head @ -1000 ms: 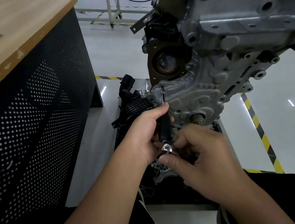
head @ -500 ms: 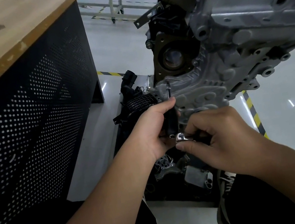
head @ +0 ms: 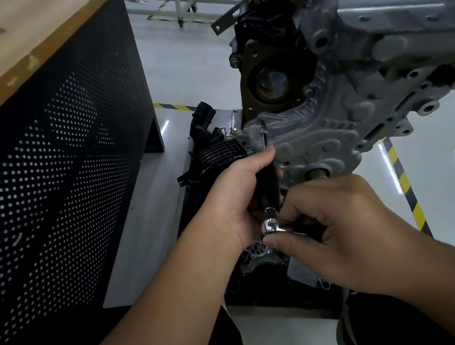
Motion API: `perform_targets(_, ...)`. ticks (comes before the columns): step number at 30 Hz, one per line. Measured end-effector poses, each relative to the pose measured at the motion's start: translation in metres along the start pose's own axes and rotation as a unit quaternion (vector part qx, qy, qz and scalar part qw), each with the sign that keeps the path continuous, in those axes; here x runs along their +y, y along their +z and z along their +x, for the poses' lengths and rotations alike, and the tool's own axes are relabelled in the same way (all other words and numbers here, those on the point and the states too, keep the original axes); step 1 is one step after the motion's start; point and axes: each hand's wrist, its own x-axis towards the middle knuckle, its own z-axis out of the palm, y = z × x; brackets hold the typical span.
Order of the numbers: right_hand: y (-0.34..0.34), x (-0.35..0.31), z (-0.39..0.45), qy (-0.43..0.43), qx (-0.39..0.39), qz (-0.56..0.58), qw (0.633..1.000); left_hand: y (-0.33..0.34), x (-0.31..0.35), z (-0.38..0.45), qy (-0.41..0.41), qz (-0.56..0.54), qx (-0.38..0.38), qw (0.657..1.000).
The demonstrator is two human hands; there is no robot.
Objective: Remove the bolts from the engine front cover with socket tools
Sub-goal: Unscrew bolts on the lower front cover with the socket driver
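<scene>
A grey cast engine (head: 368,62) hangs tilted above a pale workshop floor (head: 195,80), its ribbed front cover (head: 314,138) facing the person working below it, while a wooden-topped surface (head: 0,45) with a black perforated side panel (head: 48,179) fills the left of the view. Black plastic parts (head: 216,153) lie on a tray under the engine. The left hand (head: 242,197) curls its grip round the black handle of a socket driver (head: 267,183), whose thin shaft runs up to a bolt (head: 262,121) near the cover's upper left edge. The right hand (head: 342,225) pinches a small chrome ratchet (head: 275,224) at the driver's lower end, thumb and fingers closed on it. Further bolts (head: 427,108) dot the cover's flanged rim to the right, apparently not yet removed. The tools look rigid steel, light enough for one hand each, and the polished ratchet is likely slippery, best held along its handle with the driver steadied at its black sleeve. The bolt itself appears small and easily dropped once free; the cover, a stiff casting, probably stays heavy and firm until every fastener is out.
</scene>
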Motion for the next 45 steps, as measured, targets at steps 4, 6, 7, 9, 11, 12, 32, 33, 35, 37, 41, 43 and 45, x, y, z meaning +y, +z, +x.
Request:
perform_targets(4,0.003,0.003,-0.002,0.030,-0.015,-0.004,0.999,0.003,0.000,0.000,0.008,0.001,0.008,1.000)
perform_targets(6,0.002,0.004,-0.001,0.038,-0.012,-0.001,0.999,0.003,-0.001,0.001,0.014,-0.007,0.005,1.000)
perform_targets(7,0.001,0.004,0.000,0.040,-0.008,0.001,0.999,0.004,-0.001,0.001,0.014,-0.011,0.002,1.000)
perform_targets(9,0.000,0.003,0.001,0.043,-0.006,0.010,0.999,0.003,-0.001,0.002,0.014,-0.020,-0.005,1.000)
perform_targets(11,-0.002,0.004,0.002,0.049,-0.012,0.017,0.999,0.003,-0.001,0.003,0.014,-0.025,-0.014,0.999)
perform_targets(12,-0.003,0.004,0.002,0.056,-0.017,0.018,0.998,0.002,-0.002,0.006,0.014,-0.027,-0.021,0.999)
perform_targets(32,-0.049,-0.016,0.001,0.158,-0.143,-0.351,0.912,0.011,-0.013,0.010,0.126,0.036,0.046,0.990)
perform_targets(33,-0.052,-0.017,0.000,0.173,-0.140,-0.366,0.904,0.010,-0.014,0.011,0.131,0.035,0.045,0.990)
perform_targets(35,-0.049,-0.014,-0.004,0.199,-0.155,-0.345,0.904,0.006,-0.014,0.010,0.116,0.002,0.026,0.993)
perform_targets(37,-0.038,-0.009,-0.009,0.228,-0.194,-0.278,0.913,0.003,-0.015,0.010,0.074,-0.046,-0.004,0.996)
perform_targets(41,-0.007,0.013,-0.025,0.265,-0.159,-0.178,0.934,0.000,-0.018,0.017,0.025,-0.130,-0.034,0.991)
perform_targets(43,0.015,0.026,-0.033,0.298,-0.121,-0.107,0.941,0.000,-0.020,0.023,0.026,-0.140,-0.027,0.989)
perform_targets(45,0.036,0.034,-0.036,0.323,-0.096,-0.028,0.941,0.000,-0.022,0.028,0.030,-0.140,-0.020,0.989)
